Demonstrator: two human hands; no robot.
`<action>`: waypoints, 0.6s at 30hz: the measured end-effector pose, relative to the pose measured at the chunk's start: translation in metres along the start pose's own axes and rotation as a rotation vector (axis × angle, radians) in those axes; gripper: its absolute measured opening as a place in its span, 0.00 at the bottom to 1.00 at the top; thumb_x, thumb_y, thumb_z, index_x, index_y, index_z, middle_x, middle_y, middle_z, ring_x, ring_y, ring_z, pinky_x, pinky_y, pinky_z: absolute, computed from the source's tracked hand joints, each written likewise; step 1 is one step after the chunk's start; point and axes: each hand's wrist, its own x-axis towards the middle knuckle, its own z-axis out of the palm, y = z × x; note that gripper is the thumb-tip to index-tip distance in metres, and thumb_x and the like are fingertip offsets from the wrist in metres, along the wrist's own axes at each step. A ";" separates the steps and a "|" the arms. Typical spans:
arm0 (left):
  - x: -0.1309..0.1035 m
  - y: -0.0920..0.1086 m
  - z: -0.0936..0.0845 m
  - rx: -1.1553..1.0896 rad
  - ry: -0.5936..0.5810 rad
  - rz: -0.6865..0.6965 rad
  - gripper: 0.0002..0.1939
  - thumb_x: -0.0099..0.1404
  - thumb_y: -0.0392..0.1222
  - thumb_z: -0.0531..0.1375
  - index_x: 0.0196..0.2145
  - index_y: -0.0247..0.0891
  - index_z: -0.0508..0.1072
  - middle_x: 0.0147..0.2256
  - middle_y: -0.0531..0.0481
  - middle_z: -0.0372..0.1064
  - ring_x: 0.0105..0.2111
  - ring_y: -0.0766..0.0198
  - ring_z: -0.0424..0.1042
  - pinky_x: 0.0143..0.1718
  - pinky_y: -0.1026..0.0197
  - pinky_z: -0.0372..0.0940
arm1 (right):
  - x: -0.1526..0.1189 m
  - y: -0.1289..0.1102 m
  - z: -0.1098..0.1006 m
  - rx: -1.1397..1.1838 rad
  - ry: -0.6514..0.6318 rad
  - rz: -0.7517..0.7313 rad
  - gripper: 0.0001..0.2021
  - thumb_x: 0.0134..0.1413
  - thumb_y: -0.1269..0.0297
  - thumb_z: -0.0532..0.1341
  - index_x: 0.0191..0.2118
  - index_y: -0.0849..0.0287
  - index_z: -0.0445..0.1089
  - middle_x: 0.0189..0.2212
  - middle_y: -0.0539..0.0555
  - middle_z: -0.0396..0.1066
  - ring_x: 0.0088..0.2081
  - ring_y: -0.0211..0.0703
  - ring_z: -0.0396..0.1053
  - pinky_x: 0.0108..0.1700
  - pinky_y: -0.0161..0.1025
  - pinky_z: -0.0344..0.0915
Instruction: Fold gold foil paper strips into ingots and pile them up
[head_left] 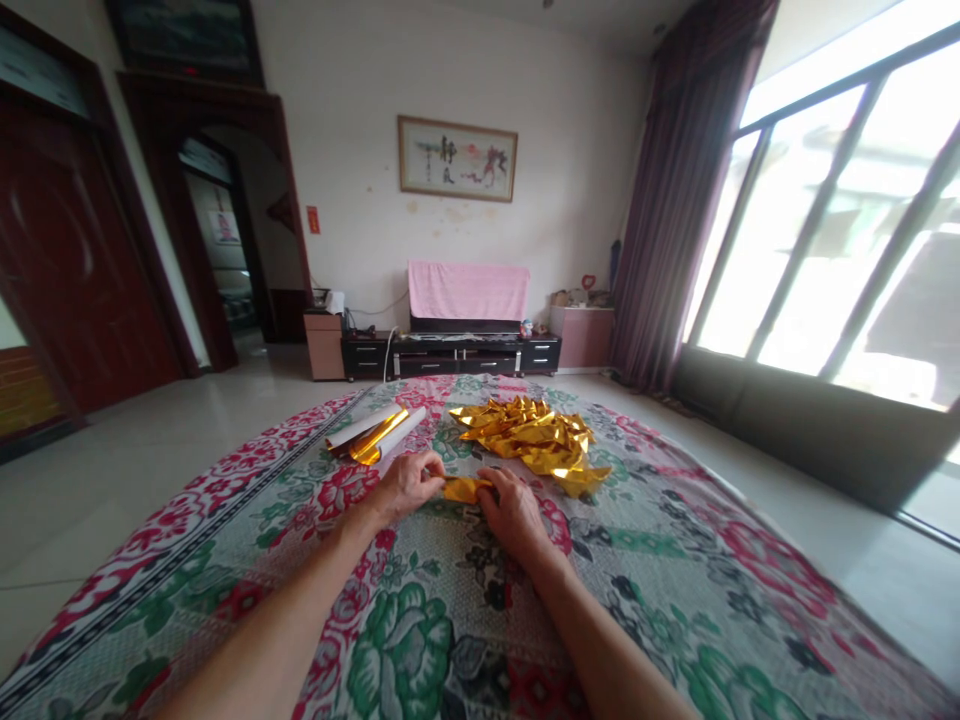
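Note:
A small folded piece of gold foil paper (460, 489) is stretched between my two hands, just above the flowered cloth. My left hand (409, 486) pinches its left end between thumb and fingers. At the right end, my right hand (516, 508) grips it with the fingers curled over. Beyond my right hand lies a heap of folded gold foil shapes (536, 435), pointed at their ends. Past my left hand, partly curled gold foil sheets (381, 437) with white backs rest on the cloth.
The flowered tablecloth (405, 640) covers a broad round-edged surface. Beyond it stand a low black cabinet (457, 358) and a pink cloth (469, 290) draped over a flat object. A large window (832, 220) with a dark curtain (667, 200) is on the right; a red door (75, 240) is on the left.

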 end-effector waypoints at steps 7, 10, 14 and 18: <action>0.003 0.006 0.001 -0.257 -0.045 -0.113 0.15 0.54 0.44 0.58 0.38 0.34 0.71 0.29 0.49 0.73 0.26 0.66 0.71 0.28 0.66 0.64 | 0.002 0.000 -0.004 0.063 0.120 -0.023 0.10 0.53 0.72 0.52 0.34 0.58 0.70 0.32 0.53 0.69 0.36 0.39 0.66 0.40 0.33 0.60; 0.003 0.008 0.000 -0.323 -0.114 -0.149 0.18 0.57 0.49 0.55 0.37 0.32 0.74 0.27 0.47 0.74 0.27 0.63 0.72 0.29 0.64 0.65 | 0.002 -0.002 -0.005 0.085 0.151 -0.035 0.10 0.52 0.73 0.52 0.33 0.59 0.71 0.31 0.53 0.69 0.35 0.39 0.66 0.39 0.32 0.60; 0.002 0.007 0.002 -0.384 -0.137 -0.208 0.21 0.57 0.51 0.55 0.40 0.32 0.75 0.29 0.44 0.75 0.27 0.62 0.72 0.27 0.64 0.65 | 0.003 0.001 -0.001 0.118 0.168 -0.013 0.10 0.49 0.73 0.52 0.31 0.59 0.71 0.29 0.53 0.71 0.33 0.39 0.67 0.37 0.33 0.60; 0.001 0.007 0.005 -0.451 -0.177 -0.233 0.21 0.56 0.51 0.56 0.40 0.32 0.74 0.27 0.44 0.75 0.26 0.61 0.72 0.25 0.64 0.64 | 0.004 0.003 0.001 0.150 0.173 0.053 0.09 0.47 0.73 0.53 0.30 0.59 0.71 0.28 0.52 0.72 0.31 0.39 0.68 0.36 0.32 0.60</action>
